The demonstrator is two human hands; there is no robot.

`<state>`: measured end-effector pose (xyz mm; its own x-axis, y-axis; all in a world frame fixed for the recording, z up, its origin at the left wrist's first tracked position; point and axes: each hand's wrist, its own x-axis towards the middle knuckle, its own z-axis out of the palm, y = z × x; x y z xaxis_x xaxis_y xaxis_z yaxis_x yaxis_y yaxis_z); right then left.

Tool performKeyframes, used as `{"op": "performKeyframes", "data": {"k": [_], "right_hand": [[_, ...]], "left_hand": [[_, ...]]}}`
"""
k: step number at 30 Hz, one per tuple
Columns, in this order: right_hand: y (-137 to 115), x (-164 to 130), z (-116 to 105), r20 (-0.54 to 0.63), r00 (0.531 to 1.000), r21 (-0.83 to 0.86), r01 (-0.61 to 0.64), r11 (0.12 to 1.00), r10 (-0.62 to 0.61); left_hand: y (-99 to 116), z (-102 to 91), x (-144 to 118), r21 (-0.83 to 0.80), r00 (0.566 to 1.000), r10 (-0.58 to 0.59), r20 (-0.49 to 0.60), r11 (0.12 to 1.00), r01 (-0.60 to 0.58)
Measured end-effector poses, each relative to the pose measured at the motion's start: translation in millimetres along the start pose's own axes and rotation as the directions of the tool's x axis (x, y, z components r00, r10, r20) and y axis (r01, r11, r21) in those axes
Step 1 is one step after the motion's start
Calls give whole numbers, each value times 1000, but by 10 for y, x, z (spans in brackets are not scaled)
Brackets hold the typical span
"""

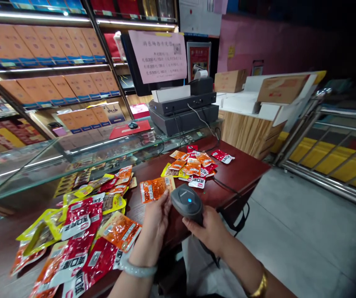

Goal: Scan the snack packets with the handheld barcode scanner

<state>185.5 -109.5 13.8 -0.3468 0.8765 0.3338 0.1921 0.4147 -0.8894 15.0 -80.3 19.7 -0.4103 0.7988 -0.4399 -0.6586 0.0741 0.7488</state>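
A: Scanner [186,203] in the right hand [207,229], gripped by its handle below the head, a blue light showing on top. Its head tips toward the orange packet [157,188].

B: And the left hand [157,215]?

A: Fingers pinch the near edge of that packet, which lies flat on the red-brown table [246,169], just ahead of the scanner. The two hands sit close together, nearly touching, both closed on what they hold.

B: How far along does it look?

A: My guess is partway. A small heap of packets [193,165] lies farther off toward the register [182,109], well apart from a bigger pile [85,231] at the near left, red, yellow and orange mixed. I judge one heap to be scanned and the other waiting, but nothing shows which is which. If the big one waits, most of the work is left.

B: Arm pose?

A: Both forearms come up from the bottom edge and converge. The left wrist is bent slightly, palm turned in, with a pale bangle [137,270] on it. The right forearm angles in from the lower right, wearing a gold bangle [260,285], thumb up along the scanner's side.

B: Anything near?

A: A cable [227,186] runs across the table past the far heap; a glass counter [72,153] stands at the left.
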Motion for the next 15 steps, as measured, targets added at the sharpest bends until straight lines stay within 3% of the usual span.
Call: {"op": "performKeyframes", "data": {"k": [4, 9, 15], "right_hand": [[92, -3, -40, -11, 1000, -51, -8, 999, 8], [194, -11, -100, -56, 998, -52, -40, 998, 37], [349, -25, -222, -158, 985, -70, -79, 994, 67]], "left_hand": [[-41, 66, 10, 28, 999, -16, -32, 999, 16], [-35, 137, -3, 62, 1000, -15, 9, 998, 15], [-131, 335, 202, 265, 983, -58, 176, 964, 9]]}}
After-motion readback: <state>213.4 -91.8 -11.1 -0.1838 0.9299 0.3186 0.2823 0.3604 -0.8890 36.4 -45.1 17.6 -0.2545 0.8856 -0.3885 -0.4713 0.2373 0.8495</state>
